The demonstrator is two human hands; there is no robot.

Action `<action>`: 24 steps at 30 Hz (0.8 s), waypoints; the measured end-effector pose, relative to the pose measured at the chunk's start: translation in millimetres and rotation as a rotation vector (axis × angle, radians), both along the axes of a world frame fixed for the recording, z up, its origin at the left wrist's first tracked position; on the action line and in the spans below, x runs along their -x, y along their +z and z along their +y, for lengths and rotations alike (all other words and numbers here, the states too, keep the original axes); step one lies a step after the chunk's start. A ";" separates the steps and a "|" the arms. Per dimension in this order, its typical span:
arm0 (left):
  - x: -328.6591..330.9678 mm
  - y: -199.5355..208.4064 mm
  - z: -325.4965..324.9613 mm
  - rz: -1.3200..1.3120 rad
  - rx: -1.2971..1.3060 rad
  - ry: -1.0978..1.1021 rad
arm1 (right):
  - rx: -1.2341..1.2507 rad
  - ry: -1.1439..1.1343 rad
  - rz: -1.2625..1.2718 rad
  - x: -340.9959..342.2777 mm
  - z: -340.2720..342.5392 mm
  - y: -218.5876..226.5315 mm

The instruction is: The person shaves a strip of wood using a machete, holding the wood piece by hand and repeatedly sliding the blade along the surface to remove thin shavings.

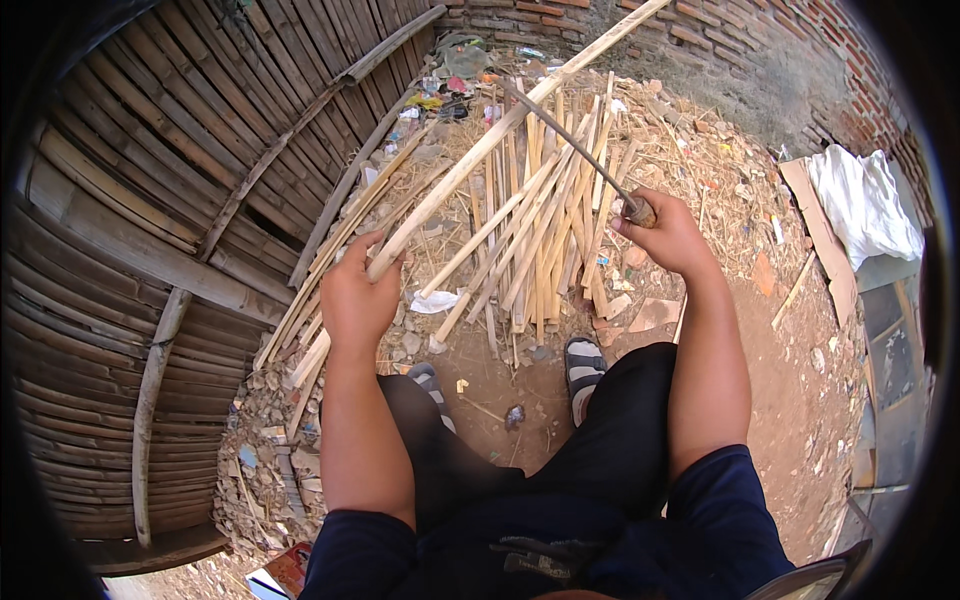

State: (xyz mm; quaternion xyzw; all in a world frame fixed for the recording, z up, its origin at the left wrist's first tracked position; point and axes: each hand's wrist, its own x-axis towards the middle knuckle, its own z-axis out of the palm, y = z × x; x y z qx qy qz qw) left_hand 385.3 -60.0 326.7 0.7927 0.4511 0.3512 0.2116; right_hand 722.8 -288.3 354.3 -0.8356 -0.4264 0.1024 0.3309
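Observation:
My left hand (358, 292) is closed around the near end of a long, pale bamboo strip (455, 178). The strip slants up and away to the right, past the top edge of the picture. In my right hand (667, 232) is the wooden handle of a machete (580, 146), its long, narrow, dark blade pointing to the far left. The blade's tip overlaps the strip in this view; whether they touch I cannot tell. Beneath both lies a loose pile of cut bamboo strips (545, 235), on the ground in front of my feet.
A slatted bamboo wall (150, 130) stands close on the left, with more long strips along its foot. At the back is a brick wall (690, 50). Straw and litter cover the ground around the pile. A white sack (862, 205) and a cardboard sheet (822, 240) lie at the right.

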 end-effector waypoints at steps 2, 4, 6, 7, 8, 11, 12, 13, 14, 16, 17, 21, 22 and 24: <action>-3.2 -5.3 1.1 -0.057 0.020 -0.030 | 0.038 0.157 -0.051 7.8 4.0 -2.0; -3.6 -3.5 -1.2 -0.025 0.027 -0.029 | 0.081 0.283 -0.096 22.7 10.5 0.8; -3.2 1.6 -4.3 0.021 0.014 -0.018 | 0.118 0.345 -0.095 30.4 15.1 3.1; -2.6 4.6 -6.1 0.047 -0.002 -0.011 | 0.136 0.372 -0.097 31.9 15.4 4.3; -1.8 6.4 -6.9 0.073 -0.017 -0.004 | 0.069 0.364 -0.097 26.2 14.3 -2.0; 0.3 7.2 -5.3 0.070 -0.009 -0.002 | 0.032 0.158 -0.031 9.4 8.5 -1.5; 1.3 5.9 -4.1 0.063 -0.018 0.001 | 0.038 0.051 0.043 5.3 7.8 0.3; 1.6 4.4 -3.2 0.055 -0.027 0.004 | 0.016 0.010 0.015 1.1 6.1 -0.9; 1.0 4.0 -2.8 0.047 -0.036 0.006 | -0.007 -0.031 -0.013 -3.4 4.2 -3.4; -1.2 10.6 -6.2 0.078 0.038 0.019 | 0.003 -0.073 -0.015 -3.7 2.4 -3.5; -2.7 13.4 -8.0 0.095 0.076 0.025 | 0.012 -0.009 -0.016 0.2 1.3 -2.0; -5.8 -2.0 -5.5 -0.018 0.021 -0.029 | 0.120 0.240 -0.088 17.8 8.5 2.8; -4.8 -2.3 -4.2 -0.011 0.009 -0.030 | 0.118 0.293 -0.124 23.7 11.1 1.8; -2.0 0.3 -3.9 0.017 0.012 -0.018 | 0.126 0.342 -0.129 30.2 15.5 4.4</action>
